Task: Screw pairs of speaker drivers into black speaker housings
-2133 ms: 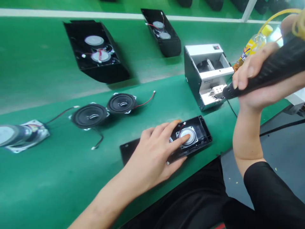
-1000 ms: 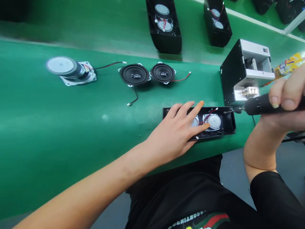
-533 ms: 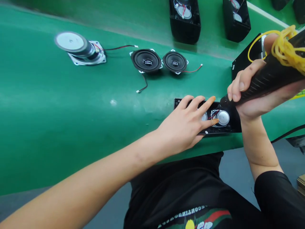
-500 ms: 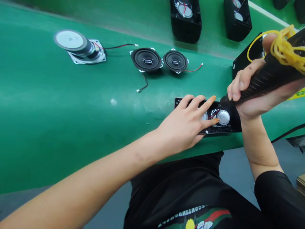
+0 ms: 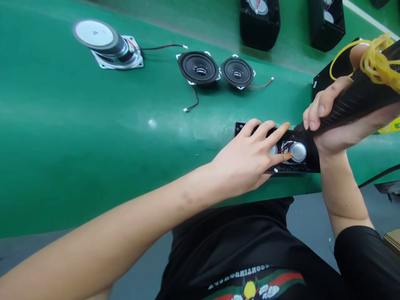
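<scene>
Black casing [image 5: 309, 160]: on counter [image 5: 125, 146], long axis left-right | left hand [image 5: 242, 160]: mine, nearer, atop it, fingers spread | right hand [image 5: 336, 137]: mine, wrapped round black driver [image 5: 359, 98], nose at casing's far side

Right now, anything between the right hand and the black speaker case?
Nothing visible between the right hand and the black speaker case; its black screwdriver reaches the case's far side. The left hand lies across the case, one fingertip close beside the screwdriver's nose but not visibly in between. The bit is hidden.
</scene>
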A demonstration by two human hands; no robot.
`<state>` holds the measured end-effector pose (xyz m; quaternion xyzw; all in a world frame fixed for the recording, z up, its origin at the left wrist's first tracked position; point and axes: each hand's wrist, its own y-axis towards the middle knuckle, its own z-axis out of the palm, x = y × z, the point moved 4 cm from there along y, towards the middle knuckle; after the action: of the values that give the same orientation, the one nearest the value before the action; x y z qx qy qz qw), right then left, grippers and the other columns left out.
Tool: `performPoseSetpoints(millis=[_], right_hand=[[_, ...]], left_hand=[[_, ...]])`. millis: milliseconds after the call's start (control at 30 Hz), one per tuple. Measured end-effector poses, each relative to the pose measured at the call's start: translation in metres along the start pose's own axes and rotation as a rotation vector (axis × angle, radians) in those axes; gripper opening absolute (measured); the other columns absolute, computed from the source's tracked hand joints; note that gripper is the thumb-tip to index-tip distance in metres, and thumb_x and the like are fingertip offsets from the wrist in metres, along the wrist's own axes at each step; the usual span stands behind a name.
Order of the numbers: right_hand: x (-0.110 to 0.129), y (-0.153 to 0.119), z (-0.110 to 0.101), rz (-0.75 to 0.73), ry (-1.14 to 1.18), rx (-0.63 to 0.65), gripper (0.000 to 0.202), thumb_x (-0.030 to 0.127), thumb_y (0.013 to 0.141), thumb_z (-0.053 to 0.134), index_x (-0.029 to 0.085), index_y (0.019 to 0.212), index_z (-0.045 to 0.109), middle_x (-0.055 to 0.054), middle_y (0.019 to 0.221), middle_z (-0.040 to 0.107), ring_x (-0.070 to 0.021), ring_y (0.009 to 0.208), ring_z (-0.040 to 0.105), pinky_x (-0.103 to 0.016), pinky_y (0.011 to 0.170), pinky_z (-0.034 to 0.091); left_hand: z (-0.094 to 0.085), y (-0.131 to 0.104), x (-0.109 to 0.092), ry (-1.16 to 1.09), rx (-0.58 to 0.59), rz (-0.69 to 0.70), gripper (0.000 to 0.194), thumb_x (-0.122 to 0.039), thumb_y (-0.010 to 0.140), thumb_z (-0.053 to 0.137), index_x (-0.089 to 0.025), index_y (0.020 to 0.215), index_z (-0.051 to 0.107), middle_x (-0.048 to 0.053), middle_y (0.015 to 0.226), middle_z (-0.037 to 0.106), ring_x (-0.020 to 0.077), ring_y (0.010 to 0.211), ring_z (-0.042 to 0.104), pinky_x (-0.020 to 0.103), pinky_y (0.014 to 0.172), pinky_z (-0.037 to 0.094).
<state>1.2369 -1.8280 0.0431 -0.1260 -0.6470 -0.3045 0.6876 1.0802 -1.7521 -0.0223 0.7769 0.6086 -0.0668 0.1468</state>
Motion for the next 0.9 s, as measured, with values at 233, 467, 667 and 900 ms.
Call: performPoseSetpoints(millis=[233,467,667,900], right_hand=[[-0.002,-0.002,0.006,-0.101,-0.057,0.034,0.084,0.107,0.070,0.072,0.025,0.075,0.057,0.010,0.057,0.055,-0.0086,0.042,0.051,-0.021,0.042,0.047],[-0.020,-0.006,0.008,-0.164,0.000,-0.039,0.070,0.097,0.077,0.069,0.028,0.074,0.059,0.006,0.053,0.042,-0.0108,0.036,0.026,-0.028,0.032,0.025],[-0.027,-0.008,0.000,0.020,0.007,-0.065,0.087,0.106,0.052,0.081,0.030,0.086,0.059,0.009,0.055,0.048,-0.0120,0.038,0.037,-0.030,0.034,0.030],[-0.054,-0.010,-0.006,0.015,0.020,-0.017,0.085,0.103,0.060,0.075,0.030,0.099,0.057,0.011,0.054,0.047,-0.0116,0.033,0.035,-0.031,0.030,0.027]], left_hand=[[-0.001,0.000,0.000,-0.023,-0.003,-0.003,0.074,-0.040,0.088,0.095,-0.033,0.158,0.070,0.025,0.184,0.039,0.0507,0.157,0.049,0.069,0.125,0.042],[0.005,0.000,-0.001,0.002,0.019,-0.032,0.077,-0.039,0.088,0.092,-0.038,0.161,0.067,0.019,0.179,0.046,0.0479,0.156,0.047,0.067,0.124,0.040],[0.014,-0.001,0.001,0.027,-0.042,-0.032,0.075,-0.042,0.087,0.091,-0.040,0.159,0.068,0.019,0.174,0.048,0.0467,0.154,0.046,0.066,0.123,0.039],[0.013,-0.002,0.003,-0.005,-0.033,-0.045,0.069,-0.043,0.091,0.088,-0.041,0.157,0.070,0.015,0.171,0.050,0.0457,0.153,0.046,0.066,0.123,0.037]])
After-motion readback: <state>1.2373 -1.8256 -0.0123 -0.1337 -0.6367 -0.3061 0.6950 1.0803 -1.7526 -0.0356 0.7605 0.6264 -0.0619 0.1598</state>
